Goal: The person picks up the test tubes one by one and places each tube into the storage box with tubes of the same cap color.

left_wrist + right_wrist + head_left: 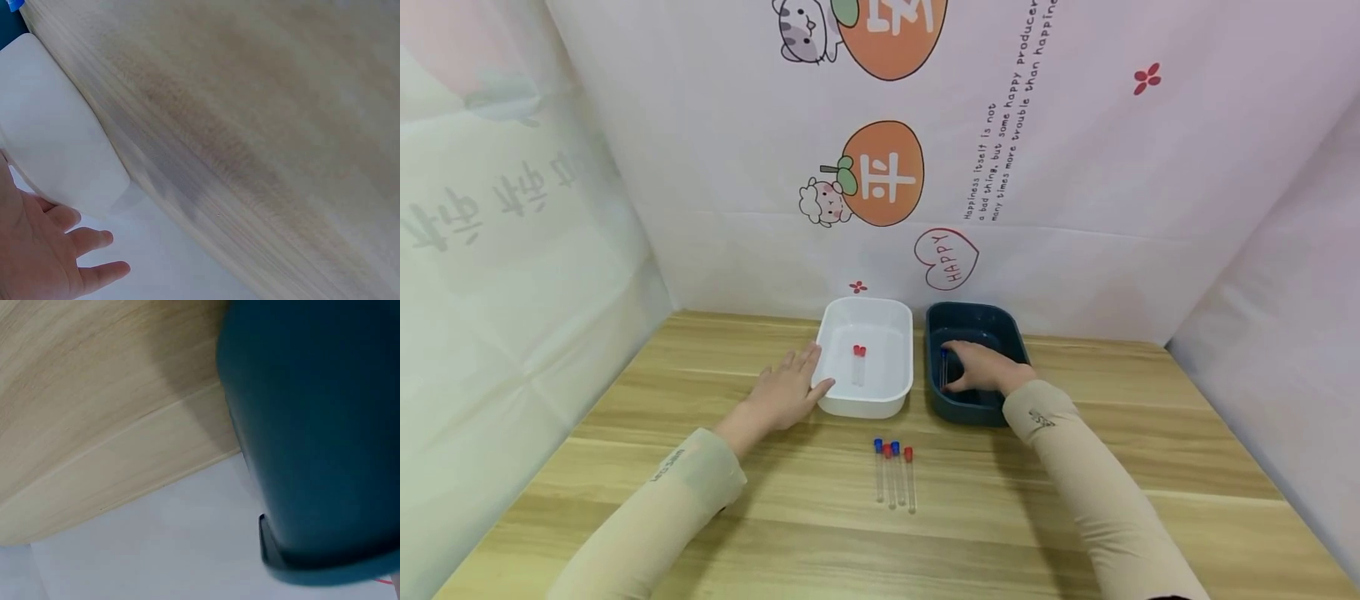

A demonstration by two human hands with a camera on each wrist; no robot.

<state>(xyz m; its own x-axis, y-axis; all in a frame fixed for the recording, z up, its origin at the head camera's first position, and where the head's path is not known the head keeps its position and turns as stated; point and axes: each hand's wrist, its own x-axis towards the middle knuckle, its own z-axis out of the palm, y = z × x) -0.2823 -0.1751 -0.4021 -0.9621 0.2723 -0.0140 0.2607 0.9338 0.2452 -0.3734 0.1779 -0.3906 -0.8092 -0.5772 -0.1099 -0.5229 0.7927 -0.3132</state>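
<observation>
Both arms (1093, 487) stretch forward — left hand (784, 392) with fingers (808, 358) splayed, right hand (983, 367) curved into a C.

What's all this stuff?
Wooden table: one, tan, lower half
White tub: one, white, at table's back
Navy tub: one, navy, right of white tub
Red-capped test tubes: four, clear, two in white tub, two on table
Blue-capped test tubes: at least three, clear, two on table, rest in navy tub
Printed cloth: count unclear, white, around table
Sleeves: two, beige, over table
Left hand: one, bare, at white tub
Right hand: one, bare, in navy tub
</observation>
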